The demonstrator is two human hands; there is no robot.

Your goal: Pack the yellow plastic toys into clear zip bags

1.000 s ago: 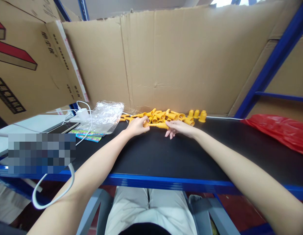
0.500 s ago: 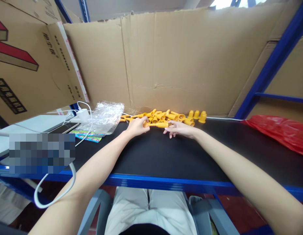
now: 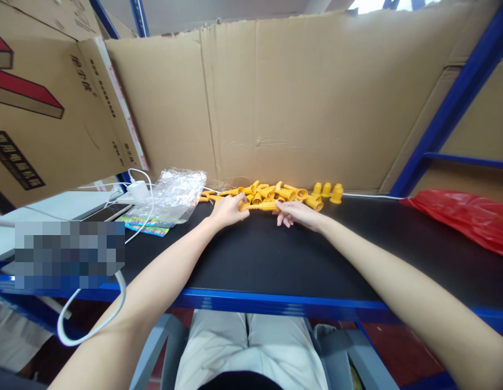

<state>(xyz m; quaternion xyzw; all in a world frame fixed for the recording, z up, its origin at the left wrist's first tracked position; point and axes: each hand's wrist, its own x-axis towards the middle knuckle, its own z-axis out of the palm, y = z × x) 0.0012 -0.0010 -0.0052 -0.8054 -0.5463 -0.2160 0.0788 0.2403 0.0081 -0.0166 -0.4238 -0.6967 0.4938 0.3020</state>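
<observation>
A slim yellow plastic piece with a wider, ribbed right part [image 3: 264, 206] lies level between my hands, just above the black tabletop. My left hand [image 3: 230, 210] pinches its left end between thumb and fingers. At its right end, my right hand [image 3: 295, 213] grips with thumb and index finger, the other fingers curled loosely below. Right behind them is a heap of yellow plastic parts [image 3: 289, 193], some cup-shaped and some with thin stems. Several yellow caps [image 3: 336, 194] stand upright to the right of the heap. My fingers cover both ends of the held piece.
A clear plastic bag [image 3: 174, 189] and colourful packets [image 3: 148, 225] lie to the left, near a white charger [image 3: 137, 189] and its cables. A red plastic bag [image 3: 462, 219] is at the right. Tall cardboard [image 3: 283, 97] closes off the back; a blue rail [image 3: 283, 302] edges the front.
My right hand has shifted slightly left, its thumb and index finger closing further over the right end of the yellow piece. My left hand has stayed nearly still.
</observation>
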